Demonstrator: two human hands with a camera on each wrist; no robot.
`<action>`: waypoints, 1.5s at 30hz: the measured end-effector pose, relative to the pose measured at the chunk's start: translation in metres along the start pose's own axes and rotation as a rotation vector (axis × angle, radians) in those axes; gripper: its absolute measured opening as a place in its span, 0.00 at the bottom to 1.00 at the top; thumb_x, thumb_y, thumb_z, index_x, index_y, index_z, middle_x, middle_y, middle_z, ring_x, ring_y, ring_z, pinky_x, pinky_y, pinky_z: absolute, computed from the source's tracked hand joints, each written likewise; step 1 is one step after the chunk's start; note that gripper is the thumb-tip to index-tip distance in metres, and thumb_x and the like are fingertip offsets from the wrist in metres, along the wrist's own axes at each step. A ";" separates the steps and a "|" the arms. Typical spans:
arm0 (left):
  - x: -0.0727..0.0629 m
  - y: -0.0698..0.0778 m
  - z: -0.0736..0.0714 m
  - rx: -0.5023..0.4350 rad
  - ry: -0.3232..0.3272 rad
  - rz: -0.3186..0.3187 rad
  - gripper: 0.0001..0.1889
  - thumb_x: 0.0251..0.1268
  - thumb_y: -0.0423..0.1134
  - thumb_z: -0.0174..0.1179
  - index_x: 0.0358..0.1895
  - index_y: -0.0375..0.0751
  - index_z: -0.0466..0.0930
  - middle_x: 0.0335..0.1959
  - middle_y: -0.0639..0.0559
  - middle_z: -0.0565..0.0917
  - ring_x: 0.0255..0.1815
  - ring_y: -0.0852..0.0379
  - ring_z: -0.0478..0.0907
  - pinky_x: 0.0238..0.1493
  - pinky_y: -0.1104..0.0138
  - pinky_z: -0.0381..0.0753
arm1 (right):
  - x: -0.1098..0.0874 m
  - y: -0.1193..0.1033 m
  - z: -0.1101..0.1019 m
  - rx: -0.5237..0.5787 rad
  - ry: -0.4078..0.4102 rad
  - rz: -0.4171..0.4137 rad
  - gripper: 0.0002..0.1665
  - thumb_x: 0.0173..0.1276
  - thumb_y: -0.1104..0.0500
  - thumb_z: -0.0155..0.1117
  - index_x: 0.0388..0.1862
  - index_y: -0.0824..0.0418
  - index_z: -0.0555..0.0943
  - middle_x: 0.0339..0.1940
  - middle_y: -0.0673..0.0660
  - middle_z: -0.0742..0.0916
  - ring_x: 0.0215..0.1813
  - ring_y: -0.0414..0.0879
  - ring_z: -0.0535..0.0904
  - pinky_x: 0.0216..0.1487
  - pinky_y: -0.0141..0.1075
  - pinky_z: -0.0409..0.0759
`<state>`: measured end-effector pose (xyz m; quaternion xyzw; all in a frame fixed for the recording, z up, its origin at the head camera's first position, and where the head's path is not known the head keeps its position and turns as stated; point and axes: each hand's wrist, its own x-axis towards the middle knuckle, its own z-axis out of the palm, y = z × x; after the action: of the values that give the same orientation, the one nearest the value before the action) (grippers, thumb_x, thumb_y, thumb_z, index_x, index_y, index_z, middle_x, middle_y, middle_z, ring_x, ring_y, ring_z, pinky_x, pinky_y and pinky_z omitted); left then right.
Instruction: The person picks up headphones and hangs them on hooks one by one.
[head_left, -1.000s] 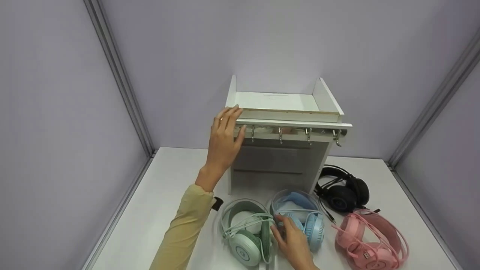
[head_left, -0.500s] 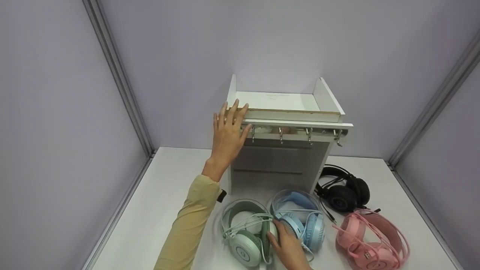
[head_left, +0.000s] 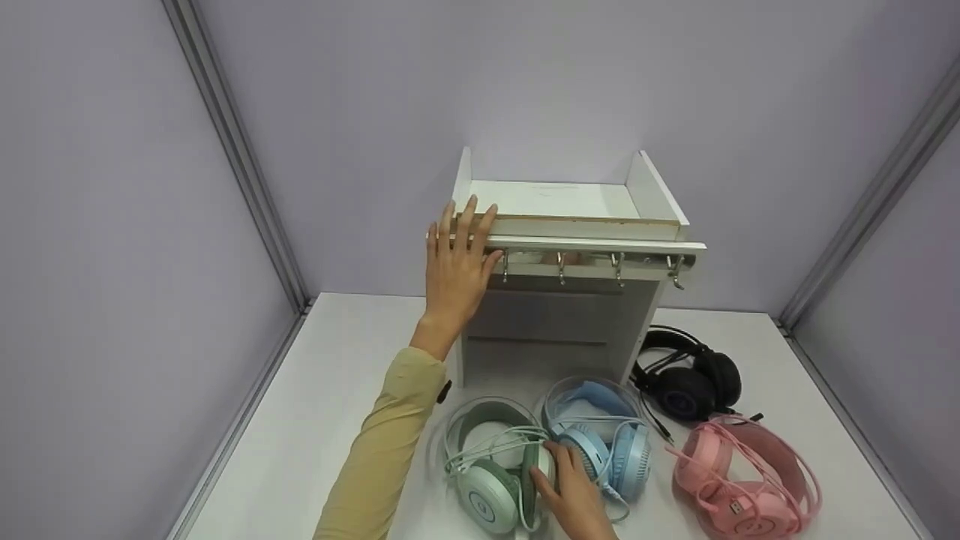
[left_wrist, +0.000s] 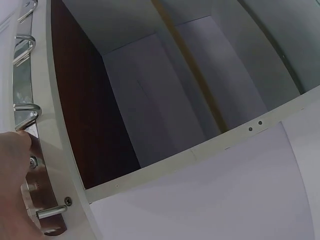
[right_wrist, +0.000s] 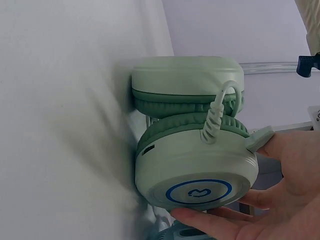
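Note:
At the left front corner of a white shelf rack (head_left: 585,231), my left hand (head_left: 456,279) rests with fingers spread straight over the top edge. Its thumb lies against the metal hook rail (head_left: 592,260), beside a hook (left_wrist: 27,114) in the left wrist view. My right hand (head_left: 571,491) holds the right ear cup of the pale green headphones (head_left: 487,501), thumb and fingers on either side of it. In the right wrist view, fingers touch the logo face of that green ear cup (right_wrist: 197,165). The headphones lie on the table, cable looped across them.
Blue headphones (head_left: 628,459) lie just right of the right hand. Black headphones (head_left: 686,391) and pink headphones (head_left: 750,510) are farther right on the white table (head_left: 330,390). Several metal hooks (head_left: 561,268) project from the rack's front. Grey panels (head_left: 360,112) enclose the table.
My right hand has shifted left from between the green and blue headphones onto the green ear cup. My left hand has slid slightly right along the rack, its fingers spreading wider.

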<state>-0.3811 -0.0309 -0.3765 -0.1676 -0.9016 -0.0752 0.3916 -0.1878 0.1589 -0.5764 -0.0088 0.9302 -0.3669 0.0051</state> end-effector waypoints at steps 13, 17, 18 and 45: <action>0.000 -0.002 -0.001 0.025 0.011 -0.002 0.33 0.80 0.58 0.44 0.81 0.56 0.51 0.80 0.47 0.54 0.82 0.40 0.46 0.77 0.42 0.52 | -0.002 0.002 0.009 0.142 -0.066 0.059 0.38 0.74 0.37 0.59 0.68 0.60 0.65 0.64 0.69 0.79 0.60 0.66 0.80 0.55 0.65 0.76; 0.001 -0.001 -0.002 0.013 0.000 -0.003 0.32 0.80 0.57 0.44 0.81 0.56 0.51 0.80 0.47 0.54 0.82 0.40 0.45 0.78 0.43 0.50 | -0.002 0.004 0.010 0.215 -0.056 0.123 0.42 0.72 0.36 0.61 0.70 0.63 0.63 0.67 0.72 0.76 0.65 0.67 0.76 0.61 0.62 0.74; 0.001 0.000 -0.002 0.008 -0.005 -0.004 0.32 0.80 0.57 0.44 0.81 0.56 0.51 0.80 0.47 0.54 0.82 0.40 0.45 0.78 0.43 0.49 | -0.001 0.004 0.011 0.228 -0.047 0.143 0.43 0.71 0.36 0.62 0.69 0.64 0.63 0.68 0.73 0.76 0.66 0.68 0.75 0.62 0.62 0.73; -0.002 0.003 -0.004 -0.040 -0.004 -0.018 0.31 0.81 0.55 0.45 0.81 0.55 0.52 0.80 0.46 0.54 0.82 0.40 0.44 0.78 0.41 0.49 | 0.012 0.018 0.011 0.769 -0.397 0.390 0.61 0.64 0.46 0.73 0.77 0.79 0.49 0.69 0.77 0.70 0.61 0.60 0.78 0.53 0.54 0.84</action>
<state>-0.3765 -0.0296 -0.3754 -0.1673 -0.9021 -0.0965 0.3858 -0.2002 0.1644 -0.5969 0.0987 0.6921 -0.6682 0.2545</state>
